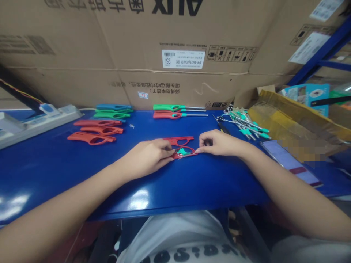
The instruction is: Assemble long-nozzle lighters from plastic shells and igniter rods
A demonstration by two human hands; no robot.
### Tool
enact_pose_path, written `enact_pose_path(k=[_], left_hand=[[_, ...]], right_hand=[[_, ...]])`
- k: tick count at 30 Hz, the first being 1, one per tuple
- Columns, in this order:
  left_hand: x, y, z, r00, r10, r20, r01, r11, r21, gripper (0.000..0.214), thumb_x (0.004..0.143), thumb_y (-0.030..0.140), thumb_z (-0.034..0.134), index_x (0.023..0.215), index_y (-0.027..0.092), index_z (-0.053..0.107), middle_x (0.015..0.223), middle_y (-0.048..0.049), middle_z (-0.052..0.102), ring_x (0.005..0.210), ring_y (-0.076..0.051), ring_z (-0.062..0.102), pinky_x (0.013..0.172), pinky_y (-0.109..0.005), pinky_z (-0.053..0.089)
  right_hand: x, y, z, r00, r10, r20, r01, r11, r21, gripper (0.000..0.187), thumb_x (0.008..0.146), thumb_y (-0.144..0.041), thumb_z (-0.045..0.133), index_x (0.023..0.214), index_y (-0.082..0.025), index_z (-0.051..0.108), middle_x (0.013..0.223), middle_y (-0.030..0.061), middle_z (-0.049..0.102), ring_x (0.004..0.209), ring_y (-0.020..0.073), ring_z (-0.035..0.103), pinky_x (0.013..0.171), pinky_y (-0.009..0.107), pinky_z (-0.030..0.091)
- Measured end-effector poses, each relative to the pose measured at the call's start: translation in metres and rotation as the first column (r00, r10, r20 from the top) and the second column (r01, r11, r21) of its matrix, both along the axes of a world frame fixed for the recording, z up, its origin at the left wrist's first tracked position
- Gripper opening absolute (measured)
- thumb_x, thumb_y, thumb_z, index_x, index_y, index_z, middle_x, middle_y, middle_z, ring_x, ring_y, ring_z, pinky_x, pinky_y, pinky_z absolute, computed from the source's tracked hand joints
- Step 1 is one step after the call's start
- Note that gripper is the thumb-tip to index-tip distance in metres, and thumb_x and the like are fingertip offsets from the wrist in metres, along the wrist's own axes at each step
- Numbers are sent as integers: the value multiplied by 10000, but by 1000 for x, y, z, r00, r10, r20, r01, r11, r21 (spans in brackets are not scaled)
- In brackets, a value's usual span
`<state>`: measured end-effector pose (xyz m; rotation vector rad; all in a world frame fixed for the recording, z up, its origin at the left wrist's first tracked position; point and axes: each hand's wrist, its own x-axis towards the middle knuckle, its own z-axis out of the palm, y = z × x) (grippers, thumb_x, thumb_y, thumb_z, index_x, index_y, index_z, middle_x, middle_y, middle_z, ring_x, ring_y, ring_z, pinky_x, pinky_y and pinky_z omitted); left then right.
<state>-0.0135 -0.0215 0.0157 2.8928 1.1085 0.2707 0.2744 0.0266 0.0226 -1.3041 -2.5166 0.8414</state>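
Observation:
My left hand (149,157) is closed on the handle end of a red lighter shell half (189,155), holding it low over the table. A green trigger piece (183,151) and a thin pale wire lie inside this shell. At the shell's narrow end, the fingertips of my right hand (221,143) are pinched together; what lies between them is too small to make out. Just behind, a second red shell half (188,138) lies close to my left fingers. A dark, slim tool (224,128) shows partly behind my right hand.
Several red shells (91,138) and green and blue shells (109,114) lie at left. Lighters with metal tubes (178,112) lie at the back. Metal tubes with green parts (248,124), a phone (290,162) and a yellow-taped carton (296,120) are right. A power strip (63,115) stands left.

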Motion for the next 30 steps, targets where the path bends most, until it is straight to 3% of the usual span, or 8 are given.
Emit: enact_pose_path(k=[6,10,12,14,17,19,23,30], left_hand=[[-1,-2,5,999,-34,2,34,999,17,320,1044,342,464,1117,242,759,1081,-67,720,979,-221,696,849,-318,556],[-3,-1,5,998,-53,26,52,998,44,298,1030,318,488,1121,237,760,1074,-76,729,957,-214,697,836,-313,564],[-3,0,3,997,-60,38,58,998,38,292,1029,316,495,1128,234,757,1075,-78,732,950,-208,702,840,-306,564],[-4,2,1,997,-66,42,64,997,32,287,1028,317,502,1145,239,752,1093,-77,732,969,-210,703,854,-304,561],[-5,4,-2,996,-72,52,70,997,28,282,1021,314,521,1191,252,737,1156,-79,724,1030,-226,696,888,-317,556],[-5,4,-2,995,-75,62,74,997,18,289,1023,317,520,1216,257,726,1179,-74,720,1051,-228,690,906,-325,552],[-4,5,-1,994,-91,68,92,996,-14,298,1034,318,503,1233,250,713,1176,-69,716,1067,-225,679,921,-330,545],[-4,8,-5,987,-117,114,120,993,-14,302,1034,314,505,1245,253,712,1182,-78,713,1081,-221,672,945,-328,540]], right_hand=[[-1,-2,1,999,44,-14,-43,997,59,299,832,-469,734,829,-174,689,796,27,686,715,152,595,646,265,428],[7,4,5,996,60,-69,-40,963,265,313,928,-482,630,919,-178,705,923,62,727,834,184,645,753,297,469],[18,10,10,994,-63,-86,92,917,388,304,990,-434,530,987,-191,713,974,69,747,879,202,666,806,322,472],[33,18,15,955,-292,-53,281,832,479,273,995,-353,500,1107,-215,708,985,68,755,884,227,678,798,340,474],[60,30,19,781,-617,98,470,683,559,385,920,-206,529,1283,-235,657,1106,103,730,983,281,666,806,368,484],[76,39,17,659,-723,209,521,639,567,393,882,-164,544,1248,-189,686,1228,156,670,1099,320,625,876,396,488],[94,54,6,574,-796,190,578,559,595,441,942,-226,458,1333,-141,645,1304,216,591,1242,385,510,987,485,461],[96,68,-18,599,-767,232,590,618,519,412,949,-276,452,1277,-203,690,1364,203,590,1258,392,501,988,591,465]])
